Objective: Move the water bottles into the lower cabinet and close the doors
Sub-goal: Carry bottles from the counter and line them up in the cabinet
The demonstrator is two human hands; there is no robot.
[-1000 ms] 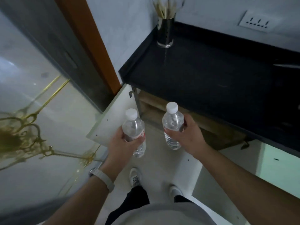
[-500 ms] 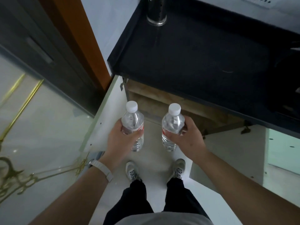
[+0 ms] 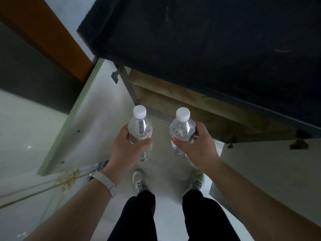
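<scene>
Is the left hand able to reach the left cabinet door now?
Probably not freely: the left hand is full, gripping a water bottle. The left door stands open beside it, nothing between.

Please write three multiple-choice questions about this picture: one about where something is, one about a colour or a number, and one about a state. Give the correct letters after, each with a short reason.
1. Where is the wristband?
A. left wrist
B. right wrist
C. on the countertop

2. What colour are the bottle caps?
A. blue
B. white
C. red

3. What is the state of the cabinet doors?
A. both shut
B. one shut
C. both open

Answers:
1 A, the wristband sits behind the left hand.
2 B, the left bottle and right bottle have white caps.
3 C, the left door and right door stand swung out.
</scene>
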